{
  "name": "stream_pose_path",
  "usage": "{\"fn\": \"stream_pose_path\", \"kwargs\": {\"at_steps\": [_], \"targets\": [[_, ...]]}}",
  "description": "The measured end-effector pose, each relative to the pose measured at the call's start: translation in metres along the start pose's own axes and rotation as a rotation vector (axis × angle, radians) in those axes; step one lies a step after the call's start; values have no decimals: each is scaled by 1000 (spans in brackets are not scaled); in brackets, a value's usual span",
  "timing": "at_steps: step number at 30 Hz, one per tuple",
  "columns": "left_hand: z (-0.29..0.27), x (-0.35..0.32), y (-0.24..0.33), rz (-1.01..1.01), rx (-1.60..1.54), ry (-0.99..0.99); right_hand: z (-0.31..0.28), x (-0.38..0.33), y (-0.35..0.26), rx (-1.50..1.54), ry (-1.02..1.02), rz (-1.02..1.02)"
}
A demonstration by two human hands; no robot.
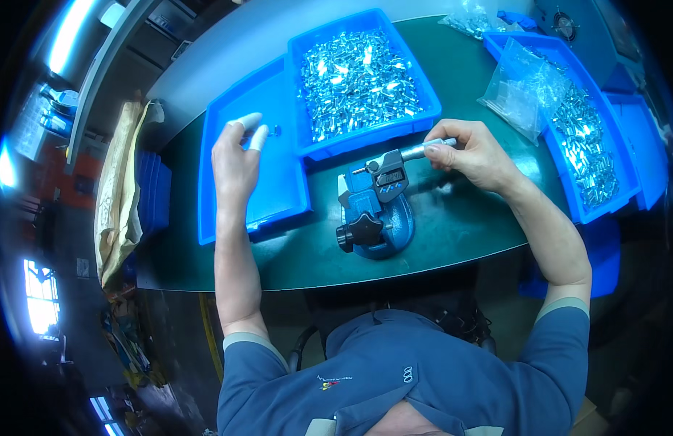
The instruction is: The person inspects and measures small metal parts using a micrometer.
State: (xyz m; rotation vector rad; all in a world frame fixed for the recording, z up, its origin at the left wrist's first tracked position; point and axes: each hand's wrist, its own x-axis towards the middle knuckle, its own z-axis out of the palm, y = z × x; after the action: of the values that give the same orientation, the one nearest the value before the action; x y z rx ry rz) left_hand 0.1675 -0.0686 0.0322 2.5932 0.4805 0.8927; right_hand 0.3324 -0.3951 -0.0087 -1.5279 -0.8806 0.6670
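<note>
My left hand (237,156) hovers over the shallow blue tray (274,196) on the left. White covers sit on its thumb and a fingertip, which are spread apart with nothing visible between them. A few small metal pieces (275,131) lie in that tray beside the thumb. With thumb and fingers, my right hand (473,154) grips the silver thimble of a digital micrometer (389,176). The micrometer is held in a blue stand (394,236) with a black clamp knob (364,229). Between its jaws I make out no part.
A blue bin heaped with small shiny metal parts (358,87) stands behind the micrometer. At right, another blue bin (576,207) holds similar parts and a clear plastic bag (514,91). The green tabletop (307,269) curves along its front edge. Brown paper sacking (118,189) stands at left.
</note>
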Motion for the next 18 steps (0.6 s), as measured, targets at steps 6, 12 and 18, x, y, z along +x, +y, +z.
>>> {"fn": "stream_pose_path", "kwargs": {"at_steps": [6,12,18], "targets": [[39,23,13,251,40,-244,2,3,0,6,-29,8],[91,54,22,292,276,-429,2,1,-2,26,-25,25],[101,56,20,409,305,-423,0,0,-3,9,-40,22]]}}
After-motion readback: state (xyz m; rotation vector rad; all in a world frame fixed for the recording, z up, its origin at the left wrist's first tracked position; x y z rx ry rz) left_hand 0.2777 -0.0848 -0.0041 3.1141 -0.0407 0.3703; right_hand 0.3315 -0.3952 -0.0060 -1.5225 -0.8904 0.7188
